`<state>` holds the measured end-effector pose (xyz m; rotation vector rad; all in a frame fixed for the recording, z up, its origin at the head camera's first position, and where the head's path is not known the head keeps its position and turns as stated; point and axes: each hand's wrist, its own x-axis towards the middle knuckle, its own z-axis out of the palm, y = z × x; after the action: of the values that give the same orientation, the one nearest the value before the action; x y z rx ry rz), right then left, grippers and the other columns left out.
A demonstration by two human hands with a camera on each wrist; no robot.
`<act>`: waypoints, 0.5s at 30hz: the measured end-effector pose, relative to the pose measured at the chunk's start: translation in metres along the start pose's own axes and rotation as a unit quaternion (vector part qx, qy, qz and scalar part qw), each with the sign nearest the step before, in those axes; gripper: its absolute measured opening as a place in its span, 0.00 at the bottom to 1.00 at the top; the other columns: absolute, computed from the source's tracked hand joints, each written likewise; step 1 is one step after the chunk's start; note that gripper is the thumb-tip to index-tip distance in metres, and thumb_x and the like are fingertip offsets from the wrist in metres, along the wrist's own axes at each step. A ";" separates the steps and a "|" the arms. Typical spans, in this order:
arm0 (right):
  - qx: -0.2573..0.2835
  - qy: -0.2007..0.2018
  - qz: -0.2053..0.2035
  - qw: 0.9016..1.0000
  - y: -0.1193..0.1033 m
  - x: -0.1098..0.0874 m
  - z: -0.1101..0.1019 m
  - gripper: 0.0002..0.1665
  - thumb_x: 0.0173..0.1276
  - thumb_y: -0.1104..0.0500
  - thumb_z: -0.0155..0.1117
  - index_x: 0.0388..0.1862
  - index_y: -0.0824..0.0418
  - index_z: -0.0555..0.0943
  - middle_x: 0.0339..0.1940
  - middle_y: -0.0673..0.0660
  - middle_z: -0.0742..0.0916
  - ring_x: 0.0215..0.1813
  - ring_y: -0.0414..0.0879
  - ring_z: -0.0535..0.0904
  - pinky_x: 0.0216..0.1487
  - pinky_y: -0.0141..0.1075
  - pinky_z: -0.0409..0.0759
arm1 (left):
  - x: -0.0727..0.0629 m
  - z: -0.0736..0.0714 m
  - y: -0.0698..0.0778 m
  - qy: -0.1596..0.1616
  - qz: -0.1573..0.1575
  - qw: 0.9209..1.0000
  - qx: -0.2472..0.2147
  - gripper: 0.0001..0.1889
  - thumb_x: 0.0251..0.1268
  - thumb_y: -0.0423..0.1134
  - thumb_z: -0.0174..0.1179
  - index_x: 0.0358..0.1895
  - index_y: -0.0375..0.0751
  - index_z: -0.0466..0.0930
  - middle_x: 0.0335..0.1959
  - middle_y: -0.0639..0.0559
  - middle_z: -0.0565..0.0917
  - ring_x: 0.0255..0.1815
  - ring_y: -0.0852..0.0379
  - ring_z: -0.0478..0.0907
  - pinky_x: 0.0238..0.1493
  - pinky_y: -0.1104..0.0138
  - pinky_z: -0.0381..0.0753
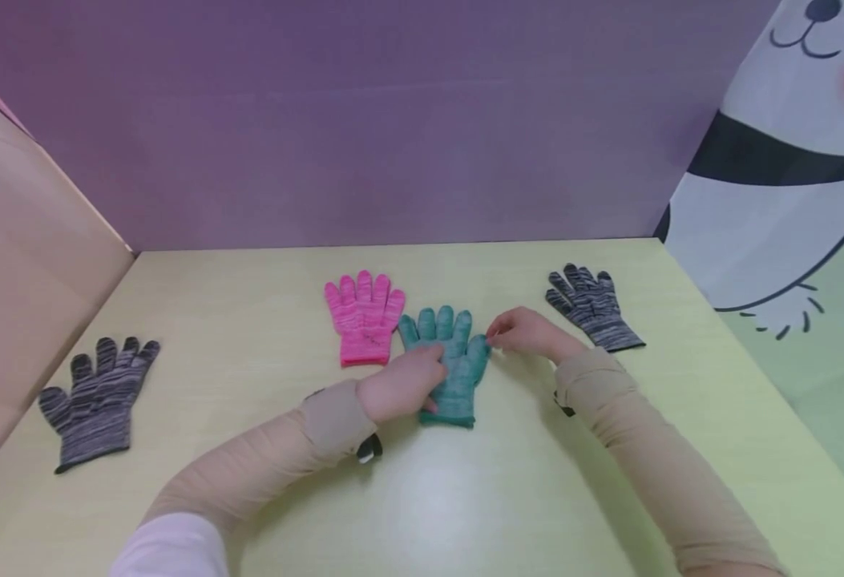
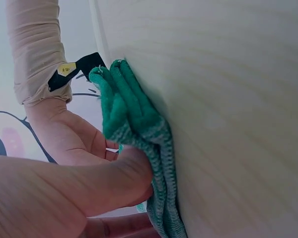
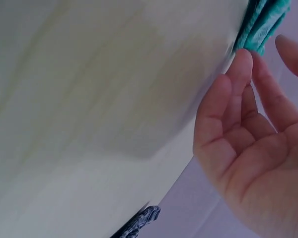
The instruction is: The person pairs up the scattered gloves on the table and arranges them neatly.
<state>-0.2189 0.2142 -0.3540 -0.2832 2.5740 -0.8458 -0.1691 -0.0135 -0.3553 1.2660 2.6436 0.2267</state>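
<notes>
A green knit glove (image 1: 458, 377) lies on the table with its fingers pointing away. Over its palm rests my left hand (image 1: 403, 383), the thumb near the cuff. In the left wrist view, that thumb (image 2: 131, 171) touches the upper face of the glove, whose green cuff (image 2: 124, 99) shows thick, doubled layers. At the glove's right outer finger, my right hand (image 1: 526, 331) touches the tip. The right wrist view shows its fingertips (image 3: 243, 59) at the green fabric (image 3: 265, 27), with the thumb apart from them. The underside of the glove is hidden.
Just left of the green glove lies a pink glove (image 1: 365, 320). One dark grey striped glove (image 1: 100, 401) is at the table's left side, another (image 1: 593, 306) at the back right. A purple panel (image 1: 393, 160) stands behind the pale table (image 1: 248, 320).
</notes>
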 end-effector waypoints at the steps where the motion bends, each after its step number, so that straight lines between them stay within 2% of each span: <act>1: -0.002 0.005 0.002 1.000 -0.001 0.000 0.001 0.14 0.65 0.59 0.59 0.43 0.69 0.81 0.32 0.57 0.85 0.32 0.42 0.75 0.36 0.32 0.73 | 0.000 0.000 0.000 -0.001 -0.001 1.000 -0.002 0.13 0.55 0.44 0.68 0.37 0.38 0.81 0.32 0.52 0.69 0.34 0.59 0.65 0.33 0.72 0.68; 8: -0.042 0.038 0.032 0.998 -0.009 0.002 0.007 0.15 0.62 0.52 0.65 0.34 0.65 0.81 0.26 0.52 0.81 0.29 0.43 0.72 0.31 0.31 0.70 | 0.000 0.000 0.000 -0.006 -0.008 1.000 -0.014 0.12 0.56 0.42 0.68 0.38 0.38 0.81 0.34 0.51 0.70 0.35 0.58 0.67 0.34 0.71 0.71; 12: -0.066 0.048 0.037 0.996 -0.015 0.005 0.009 0.16 0.59 0.52 0.68 0.32 0.65 0.80 0.30 0.56 0.83 0.32 0.46 0.74 0.34 0.34 0.73 | 0.000 -0.001 0.000 -0.010 -0.013 1.000 -0.011 0.13 0.56 0.43 0.67 0.40 0.39 0.81 0.38 0.49 0.73 0.40 0.56 0.71 0.40 0.69 0.76; 15: -0.078 0.047 0.041 0.995 -0.017 0.007 0.011 0.15 0.58 0.54 0.69 0.33 0.66 0.80 0.31 0.58 0.83 0.34 0.48 0.75 0.39 0.38 0.75 | 0.000 0.000 0.000 -0.012 -0.013 1.000 -0.011 0.13 0.56 0.43 0.67 0.40 0.39 0.81 0.39 0.49 0.73 0.41 0.56 0.71 0.40 0.69 0.76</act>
<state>-0.2191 0.1927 -0.3540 -0.1865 2.7246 -0.6437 -0.1689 -0.0134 -0.3548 1.2181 2.6295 0.2352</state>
